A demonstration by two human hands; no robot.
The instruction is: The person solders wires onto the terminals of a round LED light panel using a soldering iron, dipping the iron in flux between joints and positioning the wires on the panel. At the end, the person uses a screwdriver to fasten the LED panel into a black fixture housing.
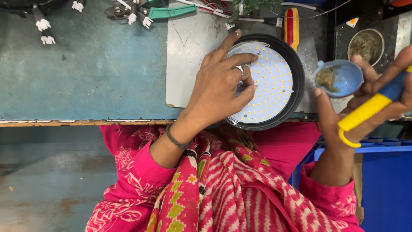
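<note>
Pink-sleeved, my left hand (221, 88) presses the LED panel (270, 83) seated in its black housing (296, 81) on the bench (86, 73), screws in, while my right hand (365, 101) grips a yellow-blue screwdriver (371, 107) and a small blue cup (339, 78).

The left hand (221, 88) rests on a round light panel (270, 81) at the table's (86, 73) near edge; right of it, the right hand (365, 99) holds a small blue cup (339, 78) and a yellow-handled tool (371, 109).

Left hand (219, 88) covering part of the round lamp panel (272, 81), yellow-handled tool (371, 109) tip cut off at right edge, small bowl (338, 78) contents blurred
</note>
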